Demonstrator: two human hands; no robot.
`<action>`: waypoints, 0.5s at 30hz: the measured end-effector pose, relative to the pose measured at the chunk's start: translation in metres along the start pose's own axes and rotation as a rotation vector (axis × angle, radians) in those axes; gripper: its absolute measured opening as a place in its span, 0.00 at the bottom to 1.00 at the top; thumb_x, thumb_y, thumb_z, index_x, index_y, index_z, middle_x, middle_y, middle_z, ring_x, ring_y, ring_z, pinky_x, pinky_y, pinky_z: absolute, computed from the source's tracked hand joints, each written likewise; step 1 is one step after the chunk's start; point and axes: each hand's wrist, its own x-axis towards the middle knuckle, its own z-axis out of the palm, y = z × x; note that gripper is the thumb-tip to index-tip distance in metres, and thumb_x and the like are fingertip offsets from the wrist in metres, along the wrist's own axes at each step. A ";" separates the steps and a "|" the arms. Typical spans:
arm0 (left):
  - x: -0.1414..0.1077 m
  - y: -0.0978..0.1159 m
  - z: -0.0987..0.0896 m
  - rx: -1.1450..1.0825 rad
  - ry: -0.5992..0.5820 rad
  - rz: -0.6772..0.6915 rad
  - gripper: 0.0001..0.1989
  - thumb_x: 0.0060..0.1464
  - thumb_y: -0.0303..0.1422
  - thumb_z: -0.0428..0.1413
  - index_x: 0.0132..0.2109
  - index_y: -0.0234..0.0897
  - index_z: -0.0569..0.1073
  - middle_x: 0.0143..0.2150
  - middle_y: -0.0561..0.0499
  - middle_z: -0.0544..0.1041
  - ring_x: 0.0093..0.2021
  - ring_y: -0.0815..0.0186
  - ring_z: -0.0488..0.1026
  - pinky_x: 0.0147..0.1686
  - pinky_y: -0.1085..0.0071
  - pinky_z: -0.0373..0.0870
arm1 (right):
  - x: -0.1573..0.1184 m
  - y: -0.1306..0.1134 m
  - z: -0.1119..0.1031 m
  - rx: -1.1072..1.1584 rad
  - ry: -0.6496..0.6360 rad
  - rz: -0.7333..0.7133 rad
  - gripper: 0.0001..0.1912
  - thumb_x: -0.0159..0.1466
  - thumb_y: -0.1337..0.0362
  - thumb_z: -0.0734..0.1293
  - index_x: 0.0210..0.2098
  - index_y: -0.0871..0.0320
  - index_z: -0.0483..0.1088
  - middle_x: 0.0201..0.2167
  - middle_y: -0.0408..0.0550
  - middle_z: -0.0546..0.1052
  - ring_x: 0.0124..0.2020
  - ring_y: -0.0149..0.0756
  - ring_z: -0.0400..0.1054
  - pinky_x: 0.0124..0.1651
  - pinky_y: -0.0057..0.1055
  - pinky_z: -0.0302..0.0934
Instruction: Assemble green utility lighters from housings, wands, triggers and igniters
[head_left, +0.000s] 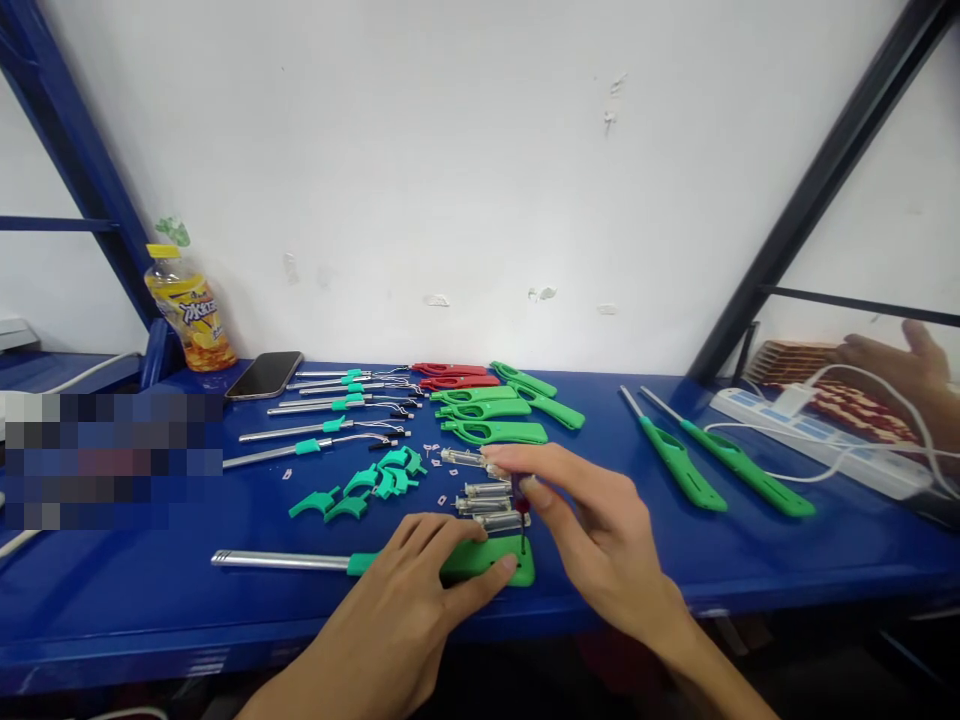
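Near the front edge of the blue table (150, 610) lies a green lighter (491, 560) with a long metal barrel pointing left. My left hand (420, 585) is closed over its green handle, holding it against the tabletop, thumb near the handle's right end. Between thumb and fingers of my right hand (592, 530) is a small screwdriver (522, 505), upright, its tip at a hole in that end. Just behind are several clear fuel tanks (484, 505). Left of these sit several green triggers (386, 477), with tiny pale pieces (442, 499) scattered around.
Several metal barrels with wires (300, 405) lie behind the triggers, beside red handle shells (457, 375) and green handle shells (495, 430). Two long green lighters (675, 465) are at right, near a power strip (832, 445). A phone (265, 375) and drink bottle (191, 310) stand left. Another person's hand (896, 355) shows far right.
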 end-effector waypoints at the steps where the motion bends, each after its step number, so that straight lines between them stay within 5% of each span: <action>1: 0.000 -0.001 0.001 -0.002 -0.008 -0.004 0.44 0.53 0.08 0.46 0.71 0.48 0.67 0.62 0.41 0.71 0.57 0.51 0.69 0.54 0.47 0.76 | -0.001 0.003 -0.001 0.028 -0.008 0.052 0.17 0.76 0.71 0.64 0.57 0.48 0.79 0.50 0.44 0.86 0.51 0.39 0.81 0.53 0.35 0.75; 7: 0.003 -0.001 -0.002 -0.011 -0.019 -0.010 0.45 0.51 0.08 0.45 0.70 0.48 0.67 0.61 0.42 0.72 0.57 0.51 0.70 0.55 0.47 0.77 | -0.010 0.016 -0.012 0.053 0.172 0.169 0.08 0.68 0.65 0.76 0.46 0.48 0.80 0.36 0.42 0.79 0.36 0.36 0.73 0.39 0.34 0.72; 13: 0.006 0.000 -0.004 0.018 -0.015 -0.003 0.44 0.49 0.08 0.47 0.69 0.46 0.70 0.61 0.41 0.73 0.57 0.51 0.72 0.54 0.48 0.78 | -0.011 0.013 -0.013 0.085 0.012 0.138 0.20 0.78 0.67 0.63 0.63 0.42 0.75 0.46 0.46 0.82 0.46 0.38 0.77 0.48 0.38 0.74; 15: 0.005 0.000 -0.004 0.030 -0.022 -0.004 0.44 0.49 0.08 0.47 0.69 0.47 0.69 0.61 0.41 0.73 0.56 0.51 0.72 0.54 0.48 0.78 | -0.013 0.012 -0.011 0.143 0.077 0.143 0.18 0.76 0.68 0.65 0.60 0.41 0.76 0.42 0.44 0.81 0.41 0.37 0.77 0.44 0.36 0.74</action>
